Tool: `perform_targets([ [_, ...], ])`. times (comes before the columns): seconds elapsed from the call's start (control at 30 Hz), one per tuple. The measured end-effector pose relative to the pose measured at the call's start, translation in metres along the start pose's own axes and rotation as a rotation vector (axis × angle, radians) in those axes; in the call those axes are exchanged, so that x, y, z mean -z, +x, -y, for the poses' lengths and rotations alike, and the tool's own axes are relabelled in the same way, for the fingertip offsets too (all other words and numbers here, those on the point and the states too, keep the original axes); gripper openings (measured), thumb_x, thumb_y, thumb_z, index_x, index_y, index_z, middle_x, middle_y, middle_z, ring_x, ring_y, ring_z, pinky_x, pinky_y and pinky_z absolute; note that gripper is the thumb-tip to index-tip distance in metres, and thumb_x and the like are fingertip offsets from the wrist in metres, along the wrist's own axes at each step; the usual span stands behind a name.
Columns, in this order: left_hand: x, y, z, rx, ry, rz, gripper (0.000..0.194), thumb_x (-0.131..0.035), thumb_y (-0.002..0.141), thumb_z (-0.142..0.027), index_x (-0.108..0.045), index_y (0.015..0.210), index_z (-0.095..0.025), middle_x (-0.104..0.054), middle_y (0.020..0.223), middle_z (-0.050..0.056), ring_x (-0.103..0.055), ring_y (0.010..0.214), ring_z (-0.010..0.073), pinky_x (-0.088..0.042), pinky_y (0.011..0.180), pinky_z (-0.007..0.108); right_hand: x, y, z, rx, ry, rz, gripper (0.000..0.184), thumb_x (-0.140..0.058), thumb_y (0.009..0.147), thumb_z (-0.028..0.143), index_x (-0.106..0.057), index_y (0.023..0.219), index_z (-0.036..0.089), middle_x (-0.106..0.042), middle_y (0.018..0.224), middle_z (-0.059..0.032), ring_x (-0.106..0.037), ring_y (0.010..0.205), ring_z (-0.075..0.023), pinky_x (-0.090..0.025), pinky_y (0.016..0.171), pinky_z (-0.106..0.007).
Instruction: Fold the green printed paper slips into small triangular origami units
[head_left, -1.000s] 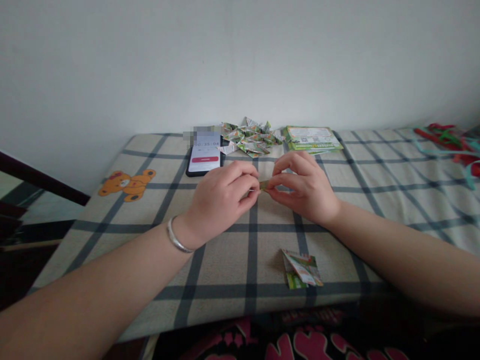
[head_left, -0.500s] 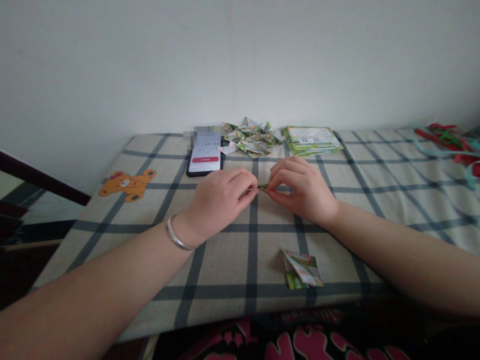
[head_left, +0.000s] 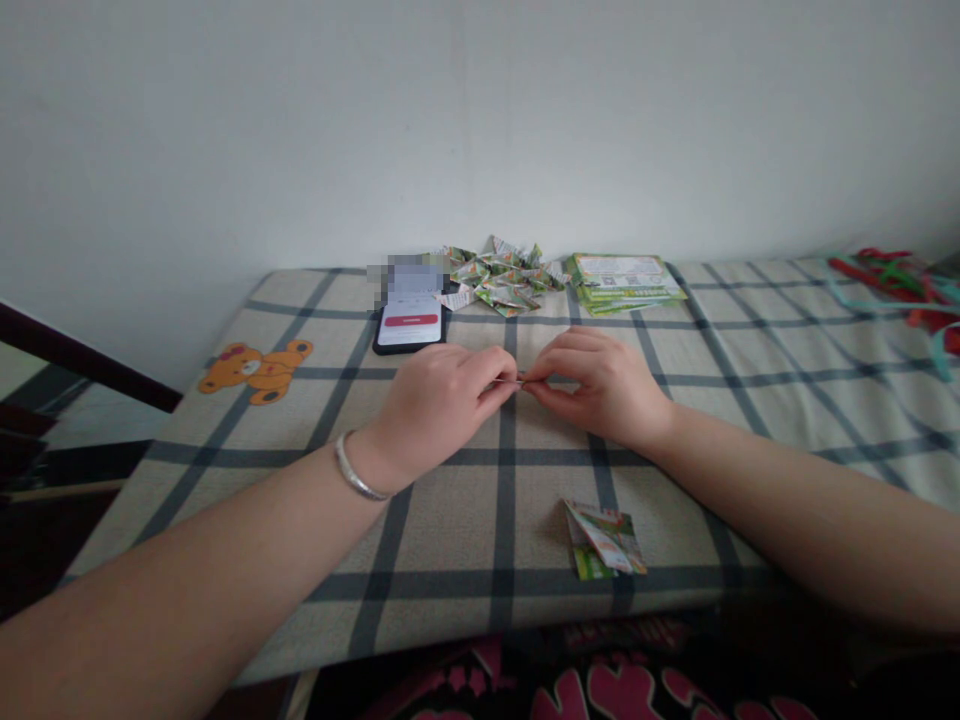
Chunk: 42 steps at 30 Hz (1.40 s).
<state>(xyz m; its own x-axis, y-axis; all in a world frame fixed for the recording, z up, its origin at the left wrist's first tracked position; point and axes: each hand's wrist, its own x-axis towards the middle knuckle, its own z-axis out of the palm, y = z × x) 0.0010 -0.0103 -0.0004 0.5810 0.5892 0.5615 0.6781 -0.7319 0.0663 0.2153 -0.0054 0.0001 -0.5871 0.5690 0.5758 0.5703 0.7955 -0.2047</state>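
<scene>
Between my two hands is a thin piece of folded paper [head_left: 512,380], seen nearly edge-on and mostly hidden by the fingers. My left hand [head_left: 450,400], with a silver bangle at the wrist, pinches its left end. Thumb and fingertips of my right hand [head_left: 596,385] press together on the other end. Both hands are low over the checked tablecloth, fingertips almost meeting. Closer to my body lies a folded printed paper piece [head_left: 606,540], green, white and orange, with one flap standing up.
Behind the hands are a phone [head_left: 410,315] with a lit screen, a pile of folded paper pieces [head_left: 506,280] and a stack of printed leaflets [head_left: 626,278]. A bear figure [head_left: 259,370] lies left; red and teal ribbons [head_left: 900,290] lie far right. A wall [head_left: 480,130] backs the table.
My right hand has come slightly lower and its fingertips closer to the left hand's. Less of the held paper shows between them. The other things have stayed put.
</scene>
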Motion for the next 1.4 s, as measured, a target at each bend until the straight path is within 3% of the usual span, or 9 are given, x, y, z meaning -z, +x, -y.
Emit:
perform_targets([
  [0.23, 0.001, 0.003, -0.001, 0.056, -0.013, 0.021, 0.009, -0.068, 0.085, -0.022, -0.059, 0.087, -0.019, -0.067, 0.074, -0.001, -0.065, 0.069, 0.0174, -0.044, 0.062, 0.028, 0.000, 0.001, 0.002, -0.044, 0.069, 0.010, 0.006, -0.062, 0.082, 0.016, -0.066, 0.078, 0.018, -0.067, 0.078, -0.0027, -0.060, 0.077, -0.0160, -0.044, 0.070, -0.029],
  [0.53, 0.002, 0.003, 0.001, 0.171, -0.133, -0.037, 0.021, -0.068, 0.085, -0.021, -0.052, 0.100, -0.020, -0.068, 0.083, -0.002, -0.067, 0.073, 0.0139, -0.045, 0.062, 0.022, 0.003, 0.001, -0.002, -0.166, 0.158, -0.050, 0.007, -0.062, 0.078, 0.014, -0.060, 0.072, 0.018, -0.061, 0.071, 0.0005, -0.055, 0.068, -0.0123, -0.042, 0.063, -0.025],
  [0.73, 0.006, 0.004, 0.001, 0.293, -0.184, 0.036, 0.025, -0.067, 0.087, -0.021, -0.051, 0.106, -0.021, -0.069, 0.082, -0.002, -0.067, 0.072, 0.0143, -0.044, 0.061, 0.022, 0.004, 0.001, -0.006, -0.282, 0.182, -0.043, 0.006, -0.062, 0.078, 0.018, -0.060, 0.073, 0.019, -0.062, 0.070, 0.0000, -0.055, 0.066, -0.0122, -0.042, 0.060, -0.024],
  [0.97, 0.001, 0.003, 0.007, 0.278, -0.239, 0.046, 0.030, -0.064, 0.088, -0.018, -0.048, 0.113, -0.021, -0.071, 0.082, -0.003, -0.068, 0.073, 0.0152, -0.043, 0.062, 0.023, 0.004, 0.002, -0.009, -0.403, 0.208, -0.061, 0.007, -0.061, 0.080, 0.023, -0.060, 0.075, 0.019, -0.063, 0.071, -0.0001, -0.054, 0.061, -0.0114, -0.043, 0.057, -0.024],
  [1.23, -0.002, 0.001, 0.003, 0.216, -0.262, 0.002, 0.031, -0.063, 0.085, -0.018, -0.054, 0.114, -0.019, -0.071, 0.099, 0.003, -0.069, 0.087, 0.0187, -0.050, 0.073, 0.028, -0.001, 0.003, -0.007, -0.298, 0.301, -0.027, 0.006, -0.061, 0.081, 0.020, -0.060, 0.076, 0.018, -0.062, 0.070, 0.0003, -0.053, 0.059, -0.0100, -0.042, 0.053, -0.022],
  [1.4, 0.000, 0.003, 0.001, 0.167, -0.254, -0.029, 0.011, -0.065, 0.087, -0.025, -0.062, 0.096, -0.020, -0.072, 0.089, -0.001, -0.069, 0.081, 0.0167, -0.050, 0.074, 0.028, -0.002, 0.005, -0.003, -0.198, 0.270, -0.005, 0.007, -0.062, 0.083, 0.020, -0.063, 0.077, 0.017, -0.062, 0.071, -0.0004, -0.054, 0.063, -0.0102, -0.042, 0.056, -0.022],
])
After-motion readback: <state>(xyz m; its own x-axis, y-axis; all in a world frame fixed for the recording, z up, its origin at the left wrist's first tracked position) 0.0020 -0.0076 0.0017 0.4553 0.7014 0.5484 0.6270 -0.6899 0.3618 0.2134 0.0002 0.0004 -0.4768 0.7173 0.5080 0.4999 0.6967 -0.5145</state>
